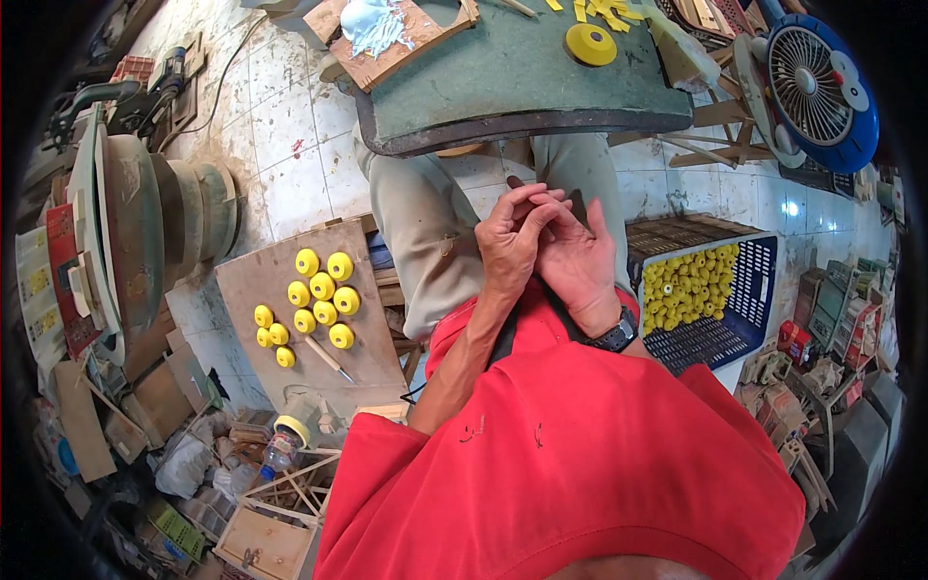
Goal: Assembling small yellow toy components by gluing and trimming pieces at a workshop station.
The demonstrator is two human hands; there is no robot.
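Note:
Above my lap, just off the near edge of the bench (541, 106), my two hands are together. My left hand (510, 237) is closed around the fingers of my right hand (580, 259), its thumb lying across them. The right palm faces up with its thumb held apart, and its fingertips are partly hidden. No tool shows in either hand. On the bench top lie a yellow domed disc (590, 44) and several yellow strips (607, 14). To my left, several yellow round pieces (322, 285) and a pointed tool with a wooden handle (329, 358) lie on a board (253, 280).
A blue crate (749, 314) holding many small yellow pieces (688, 280) lies at my right. The blue fan (817, 92) stands beyond it. At the bench's far left is a wooden block (425, 43) smeared with pale blue paste (372, 24). A large round machine (135, 232) stands left.

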